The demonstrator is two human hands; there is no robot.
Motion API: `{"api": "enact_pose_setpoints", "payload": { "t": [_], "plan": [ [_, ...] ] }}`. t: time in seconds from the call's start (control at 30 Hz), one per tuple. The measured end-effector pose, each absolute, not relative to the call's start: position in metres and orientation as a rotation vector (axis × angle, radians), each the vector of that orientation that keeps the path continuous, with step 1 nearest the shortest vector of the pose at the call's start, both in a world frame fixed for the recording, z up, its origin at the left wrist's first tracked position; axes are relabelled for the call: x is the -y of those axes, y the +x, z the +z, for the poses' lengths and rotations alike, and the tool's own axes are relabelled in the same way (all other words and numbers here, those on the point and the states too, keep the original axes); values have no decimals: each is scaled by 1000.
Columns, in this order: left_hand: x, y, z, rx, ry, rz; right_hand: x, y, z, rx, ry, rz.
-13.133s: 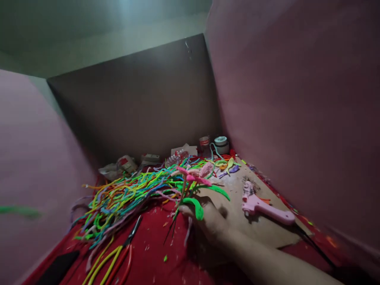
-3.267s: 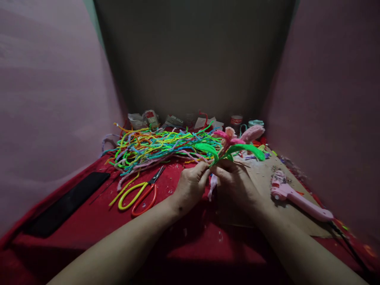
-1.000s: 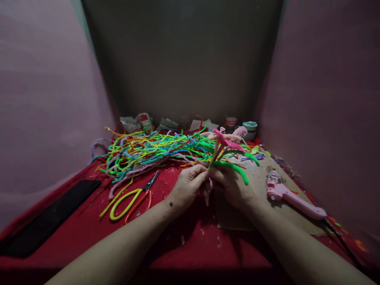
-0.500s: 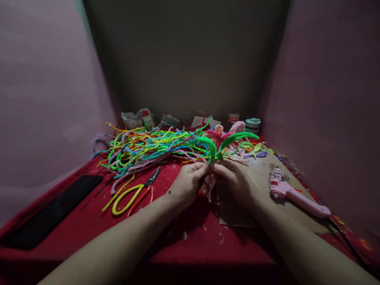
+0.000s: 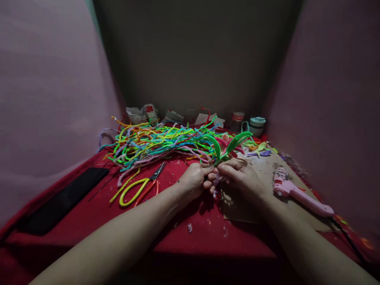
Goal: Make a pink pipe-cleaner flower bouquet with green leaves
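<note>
Near the middle, my left hand (image 5: pixel 196 179) and my right hand (image 5: pixel 242 176) meet at the base of a pipe-cleaner flower (image 5: pixel 225 145). Pink and red petals spread between its long green leaves, which rise above my fingers. My left thumb and forefinger pinch the base, with the other fingertips curled beneath. The right thumb and fingers close on the same base from the other side. A pale pink strand hangs below, partly hidden by the hands.
Colourful pipe cleaners (image 5: pixel 154 143) lie behind the hands. Scissors (image 5: pixel 145 186) and a black flat object (image 5: pixel 63 200) are on the red cloth (image 5: pixel 178 241) at left. A pink glue gun (image 5: pixel 303 196) rests on a board (image 5: pixel 240 209); a lidded jar (image 5: pixel 257 126) stands behind.
The flower has tilted and turned, its petals now lower behind the leaves. More of my left fingertips shows below the base. The whole view has shifted slightly.
</note>
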State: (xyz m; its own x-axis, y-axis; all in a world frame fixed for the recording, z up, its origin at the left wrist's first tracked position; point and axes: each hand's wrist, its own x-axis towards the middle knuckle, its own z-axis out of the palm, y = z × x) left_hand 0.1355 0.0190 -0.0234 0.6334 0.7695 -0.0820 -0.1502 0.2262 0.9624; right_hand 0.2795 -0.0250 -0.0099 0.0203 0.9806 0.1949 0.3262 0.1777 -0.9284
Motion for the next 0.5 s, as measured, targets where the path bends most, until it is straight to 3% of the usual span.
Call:
{"api": "enact_pose_setpoints", "payload": {
  "t": [0.2, 0.4, 0.5],
  "plan": [
    [-27, 134, -26, -786, 1461, 613, 25, 275, -6, 1614, -1431, 757],
    [-10, 91, 6, -1197, 2209, 883, 26, 276, -6, 1549, -1421, 755],
    [8, 45, 17, -1581, 2539, 618, 26, 278, -9, 1521, -1414, 833]
  ]
}}
